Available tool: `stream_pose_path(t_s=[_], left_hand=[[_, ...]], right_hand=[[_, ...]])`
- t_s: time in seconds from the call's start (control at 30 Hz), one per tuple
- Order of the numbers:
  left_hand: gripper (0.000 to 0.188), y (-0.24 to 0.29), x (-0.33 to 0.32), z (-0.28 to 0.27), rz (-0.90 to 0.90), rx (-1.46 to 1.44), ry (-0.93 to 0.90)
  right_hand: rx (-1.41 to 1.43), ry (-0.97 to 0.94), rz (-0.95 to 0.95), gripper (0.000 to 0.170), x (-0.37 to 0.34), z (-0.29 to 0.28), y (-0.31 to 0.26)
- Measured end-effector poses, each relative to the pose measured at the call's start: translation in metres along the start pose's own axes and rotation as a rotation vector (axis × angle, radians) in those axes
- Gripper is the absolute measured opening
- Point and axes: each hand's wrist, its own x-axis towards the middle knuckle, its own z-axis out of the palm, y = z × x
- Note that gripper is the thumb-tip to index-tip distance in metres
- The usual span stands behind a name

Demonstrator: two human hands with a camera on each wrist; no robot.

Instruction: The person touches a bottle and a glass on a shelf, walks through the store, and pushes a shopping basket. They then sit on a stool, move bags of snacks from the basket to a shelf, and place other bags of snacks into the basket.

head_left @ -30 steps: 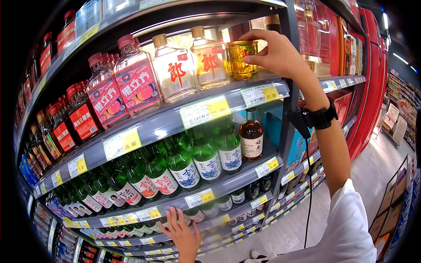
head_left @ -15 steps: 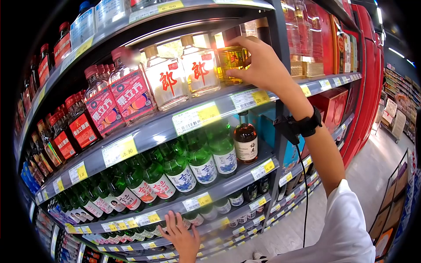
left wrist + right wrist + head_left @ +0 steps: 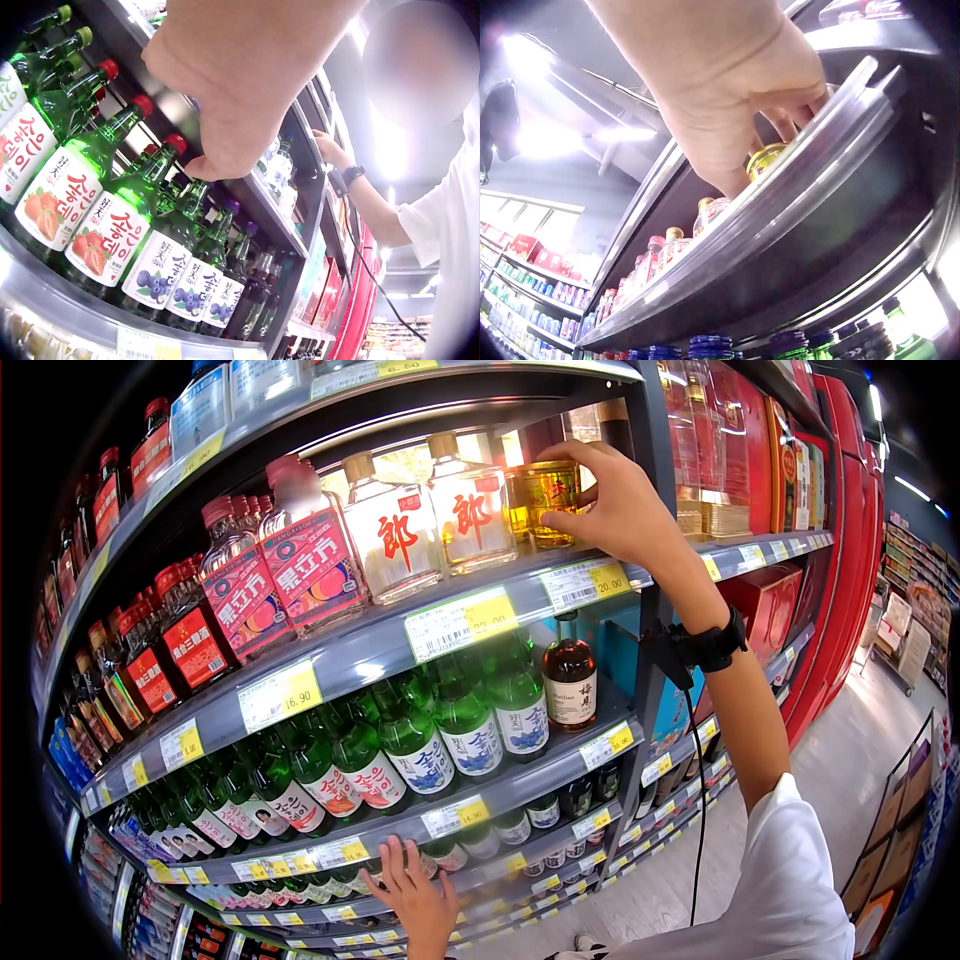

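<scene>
On the upper shelf, my right hand point(image 3: 625, 500) holds a small yellow glass jar point(image 3: 553, 490) with a gold lid, the thumb across its front and the fingers over its top and far side. Seen from below in the right wrist view, the jar point(image 3: 767, 160) shows at the shelf edge, partly hidden by the hand. More yellow glass stands close at its left, beside clear square bottles point(image 3: 470, 515) with red characters. Lower down, my left hand point(image 3: 415, 895) rests with extended fingers against a shelf's front edge, below green bottles point(image 3: 425, 745).
Pink-labelled bottles point(image 3: 312, 560) and red-labelled dark bottles point(image 3: 190, 640) fill the left of the upper shelf. A dark amber bottle point(image 3: 571, 680) stands below the jar. A black upright post point(image 3: 655, 460) is close to my right hand, and a cable point(image 3: 697, 790) hangs from that wrist.
The right thumb has slid lower on the jar's front, and the fingers reach farther over it. The head view has shifted slightly. My left hand stays at the shelf edge.
</scene>
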Motion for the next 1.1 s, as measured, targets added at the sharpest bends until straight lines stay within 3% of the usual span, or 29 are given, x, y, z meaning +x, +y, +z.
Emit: stream_pose_path(t_s=[0.63,0.73,0.8,0.83,0.9,0.97,1.1], left_hand=[[0.081,-0.001,-0.001,-0.003,0.028,-0.006,-0.019],[0.081,-0.002,0.000,-0.004,0.025,-0.002,-0.026],[0.079,-0.001,0.001,-0.003,0.006,-0.027,-0.016],[0.079,-0.001,0.001,-0.003,0.008,-0.028,-0.014],[0.079,-0.001,0.001,-0.004,0.020,-0.044,0.000],[0.078,-0.002,0.001,-0.002,0.025,-0.047,0.016],[0.078,-0.005,-0.003,0.000,0.040,-0.017,-0.002]], right_hand=[[-0.006,0.018,0.077,0.055,-0.013,-0.001,-0.012],[0.068,0.173,0.019,0.050,-0.032,-0.019,-0.036],[0.188,0.283,0.080,0.032,-0.052,-0.032,-0.060],[0.186,0.286,0.079,0.032,-0.065,-0.036,-0.070],[0.133,0.260,0.112,0.016,-0.096,-0.044,-0.090],[0.270,0.266,0.060,0.009,-0.130,-0.036,-0.102],[0.291,-0.040,0.258,0.011,-0.224,-0.028,-0.140]])
